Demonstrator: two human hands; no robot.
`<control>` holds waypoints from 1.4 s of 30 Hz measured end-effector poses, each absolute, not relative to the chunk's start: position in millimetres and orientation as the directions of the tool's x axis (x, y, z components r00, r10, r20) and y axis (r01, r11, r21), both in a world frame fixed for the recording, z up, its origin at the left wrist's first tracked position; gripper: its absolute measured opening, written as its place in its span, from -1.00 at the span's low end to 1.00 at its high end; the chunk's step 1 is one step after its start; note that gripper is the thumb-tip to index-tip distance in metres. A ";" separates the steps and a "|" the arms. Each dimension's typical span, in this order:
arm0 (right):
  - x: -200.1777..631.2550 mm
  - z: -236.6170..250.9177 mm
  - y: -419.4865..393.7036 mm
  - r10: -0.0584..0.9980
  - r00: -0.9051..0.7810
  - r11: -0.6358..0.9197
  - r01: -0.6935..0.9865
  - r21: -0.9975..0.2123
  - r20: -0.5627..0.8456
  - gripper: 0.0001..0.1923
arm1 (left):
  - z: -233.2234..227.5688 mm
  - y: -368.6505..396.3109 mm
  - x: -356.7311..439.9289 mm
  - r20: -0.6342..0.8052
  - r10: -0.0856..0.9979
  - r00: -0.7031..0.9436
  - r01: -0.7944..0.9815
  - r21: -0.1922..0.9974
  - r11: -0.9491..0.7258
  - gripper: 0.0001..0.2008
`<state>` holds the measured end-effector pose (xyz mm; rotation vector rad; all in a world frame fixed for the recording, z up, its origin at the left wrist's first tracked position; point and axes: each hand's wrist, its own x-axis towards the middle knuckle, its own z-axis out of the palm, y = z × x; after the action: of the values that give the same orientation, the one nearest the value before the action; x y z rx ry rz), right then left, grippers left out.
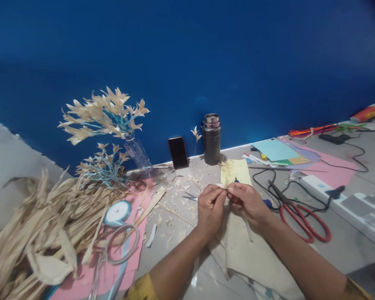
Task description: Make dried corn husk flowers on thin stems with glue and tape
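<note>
My left hand (211,208) and my right hand (246,202) meet above the floor, fingertips pinched together. Between them shows a small pale piece of dried husk (221,186), mostly hidden by the fingers. Beneath my hands lies a pale cloth (253,258), with a yellow sheet (236,167) just beyond. The silvery blades of scissors (190,197) poke out left of my left hand. Past my hands, a single husk flower (196,133) on a thin stem stands beside a dark open flask (212,141).
Dried husks (34,233) heap at left, near husk flowers (103,112) in a clear bottle (139,154) and a ribbon roll (117,212). A phone (178,152) leans on the blue wall. Red-handled scissors (303,221), cables and a power strip (334,200) lie right.
</note>
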<state>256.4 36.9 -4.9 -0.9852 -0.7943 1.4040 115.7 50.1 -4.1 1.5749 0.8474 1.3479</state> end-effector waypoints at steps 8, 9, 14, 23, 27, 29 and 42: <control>259.2 -3.1 35.9 0.988 -0.063 -0.156 -0.474 -0.867 -0.144 -0.49 | 0.0 60.0 117.6 0.062 0.956 0.286 -0.303 0.953 0.028 -0.71; 259.6 -3.3 36.1 0.987 -0.073 -0.163 -0.478 -0.863 -0.146 -0.49 | 0.7 60.0 117.4 0.066 0.954 0.294 -0.315 0.949 0.031 -0.70; 260.6 -4.5 36.7 0.980 -0.124 -0.197 -0.482 -0.854 -0.156 -0.49 | 1.9 60.0 118.1 0.026 0.961 0.276 -0.354 0.932 0.077 -0.68; 258.3 -7.6 37.4 0.990 -0.089 -0.141 -0.441 -0.886 -0.113 -0.49 | -5.0 62.1 121.7 -0.123 0.964 0.236 -0.407 0.888 0.213 -0.61; 257.9 -9.0 37.8 0.994 -0.065 -0.111 -0.414 -0.904 -0.093 -0.51 | -3.5 62.6 120.9 -0.134 0.960 0.245 -0.416 0.880 0.229 -0.61; 257.9 -9.9 37.4 0.995 -0.049 -0.101 -0.387 -0.917 -0.088 -0.52 | -1.7 62.9 119.6 -0.128 0.960 0.250 -0.397 0.891 0.222 -0.64; 258.3 -10.6 34.7 0.989 0.143 0.055 -0.070 -0.996 0.044 -0.73 | 0.8 65.6 115.8 0.062 0.983 0.172 -0.280 0.960 -0.012 -0.77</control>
<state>258.3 34.7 -10.6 -1.1827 -1.0742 1.1031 115.8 65.6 0.8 1.1068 0.8549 1.2236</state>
